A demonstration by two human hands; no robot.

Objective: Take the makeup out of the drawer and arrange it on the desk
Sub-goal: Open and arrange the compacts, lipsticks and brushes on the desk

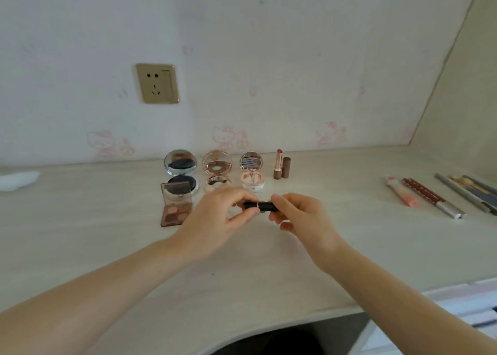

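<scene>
Both hands meet above the pale wood-grain desk [269, 274], sharing a short black lipstick tube with a thin metal ring [259, 206] held level between them; the left hand [220, 217] curls its fingers and thumb round the tube's left end, and the right hand [304, 217] grips the right end the same way, so the tube hangs clear of the desktop; behind it, near the wall, three open round compacts stand in a row: a silver one with a dark cushion [180, 170], a rose-gold one [216, 170] and a pale pink one [252, 170]; an open square brown eyeshadow palette [176, 204] lies in front of the silver compact, just left of the left hand; to the right of the compacts an uncapped pink lipstick in a brown case [277, 164] stands upright with its brown cap [286, 167] beside it; far to the right, well apart, slim tubes and pencils [441, 196] lie side by side; a gold wall socket [157, 83] sits above.
</scene>
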